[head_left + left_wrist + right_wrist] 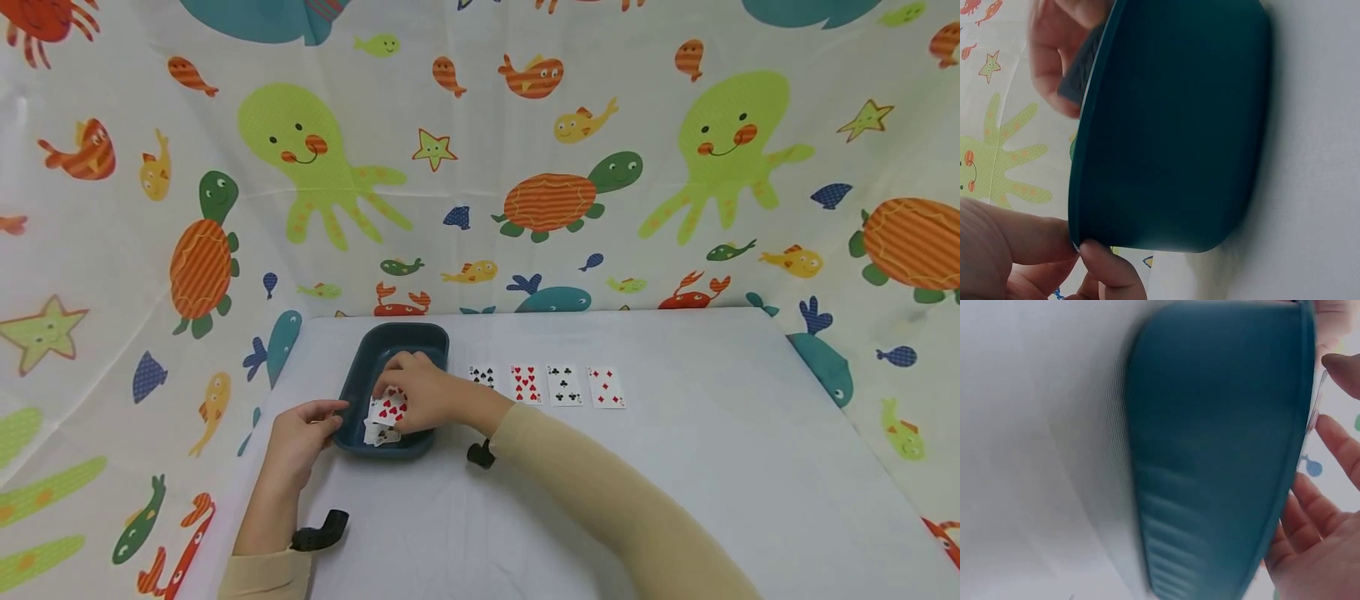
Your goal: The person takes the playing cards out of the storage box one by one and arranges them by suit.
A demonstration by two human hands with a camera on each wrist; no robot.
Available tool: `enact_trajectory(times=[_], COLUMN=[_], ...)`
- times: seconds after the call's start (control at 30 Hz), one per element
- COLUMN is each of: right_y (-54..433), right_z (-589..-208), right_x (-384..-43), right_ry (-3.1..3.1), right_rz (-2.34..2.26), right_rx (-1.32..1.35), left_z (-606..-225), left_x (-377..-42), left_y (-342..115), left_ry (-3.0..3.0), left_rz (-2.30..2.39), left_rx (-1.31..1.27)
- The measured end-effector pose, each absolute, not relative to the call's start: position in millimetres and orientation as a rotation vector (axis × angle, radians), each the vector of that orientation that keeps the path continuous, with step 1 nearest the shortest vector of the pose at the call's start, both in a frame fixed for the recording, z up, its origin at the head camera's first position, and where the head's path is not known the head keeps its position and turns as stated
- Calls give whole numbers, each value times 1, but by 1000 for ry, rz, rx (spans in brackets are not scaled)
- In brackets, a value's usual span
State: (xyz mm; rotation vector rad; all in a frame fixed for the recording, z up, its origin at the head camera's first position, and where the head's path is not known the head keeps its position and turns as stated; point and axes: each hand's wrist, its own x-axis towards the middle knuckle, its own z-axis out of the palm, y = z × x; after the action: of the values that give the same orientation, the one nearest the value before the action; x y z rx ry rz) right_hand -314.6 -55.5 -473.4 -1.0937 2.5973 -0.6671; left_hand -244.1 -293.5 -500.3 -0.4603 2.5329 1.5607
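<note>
A dark teal tub [351, 392] stands on the white table. My left hand [296, 437] pinches its rim at the left, thumb and finger meeting there in the left wrist view. My right hand [427, 387] is over the tub, holding a playing card [390, 407] with red hearts that faces up. More playing cards [379, 435] lie beneath it, partly covered. The held card [1315, 412] shows edge-on between thumb and fingers in the right wrist view. From the left wrist, only its dark back [1079, 69] is visible above the rim.
Right of the tub lies a row of face-up cards: a spade card [482, 375] partly behind my right wrist, a heart card [526, 385], a club card [564, 386] and a diamond card [606, 387]. A sea-animal cloth [465, 183] hangs behind the table.
</note>
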Motion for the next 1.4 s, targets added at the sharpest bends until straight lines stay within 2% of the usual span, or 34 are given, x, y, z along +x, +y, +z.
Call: enact_trajectory(times=[0.33,0.67,1.1,1.4], right_y=[-26,30,107,134], right_z=[-455,-447,-476,-500], right_x=[-304,-284,-264,-255], right_ry=[2526,2508,2552,2550], right_rz=[-703,-761,-753,-698], right_rx=[-1150,-1154,-1000,-992], left_z=[-502,-503,-502,-503], left_x=[-245,-244,-243,-243], left_y=[-293,-293,-293,-292], left_ry=[2541,2541,2563,2567], left_rz=[1578,1573,1554,1551], left_rx=[-482,-484,-485,-487])
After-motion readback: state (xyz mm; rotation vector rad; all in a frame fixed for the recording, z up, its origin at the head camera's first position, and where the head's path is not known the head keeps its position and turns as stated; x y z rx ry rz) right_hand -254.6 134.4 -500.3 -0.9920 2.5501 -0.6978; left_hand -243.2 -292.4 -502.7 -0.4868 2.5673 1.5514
